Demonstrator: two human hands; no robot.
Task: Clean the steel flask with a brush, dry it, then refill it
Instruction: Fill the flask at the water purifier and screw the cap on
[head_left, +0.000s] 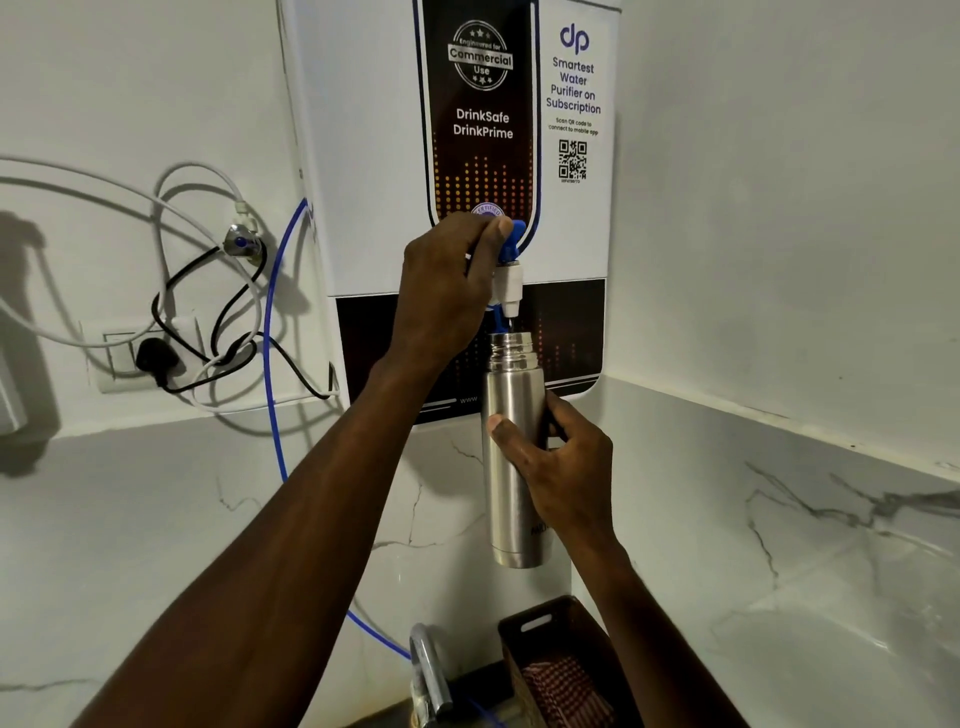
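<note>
The steel flask (506, 395) is upright and uncapped, held in the air with its open mouth right under the white spout (510, 291) of a wall-mounted water purifier (363, 156). My right hand (561, 467) grips the flask around its middle. My left hand (447, 291) is closed on the blue tap lever (514, 236) above the spout. A thin stream of water drops from the spout into the flask's mouth. No brush is in view.
A brown basket (566, 629) holding a red checked cloth (566, 691) sits below the flask, beside a chrome sink tap (428, 670). A blue hose (270, 364), white and black cables and a wall socket (135, 358) lie to the left. A marble ledge (779, 467) runs on the right.
</note>
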